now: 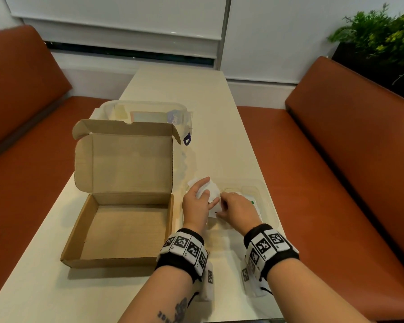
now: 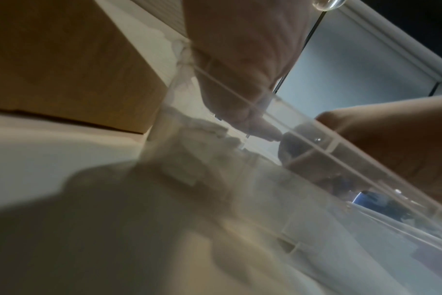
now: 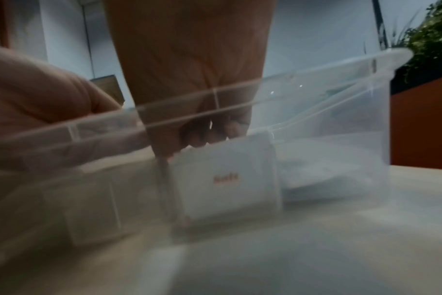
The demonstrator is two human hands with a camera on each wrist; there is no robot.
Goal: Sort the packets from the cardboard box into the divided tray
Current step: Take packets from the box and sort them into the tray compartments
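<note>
White packets [image 1: 210, 191] are clasped by the left hand [image 1: 196, 203], fingers curled round them, above the tray's [image 1: 269, 201] left part; a white packet [image 3: 227, 179] with red print is pinched at its top edge by the right hand [image 1: 237, 209] and is stood upright inside the clear tray; another packet [image 1: 252, 203] is seen lying in the right compartment; the box [image 1: 117, 231] is left open just beside the tray on the table [image 1: 196, 94], nothing being seen in it; a clear tub [image 1: 145, 113] is set behind the lid.

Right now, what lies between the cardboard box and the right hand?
In the head view, the left hand, holding white packets, lies between the cardboard box and the right hand.
</note>
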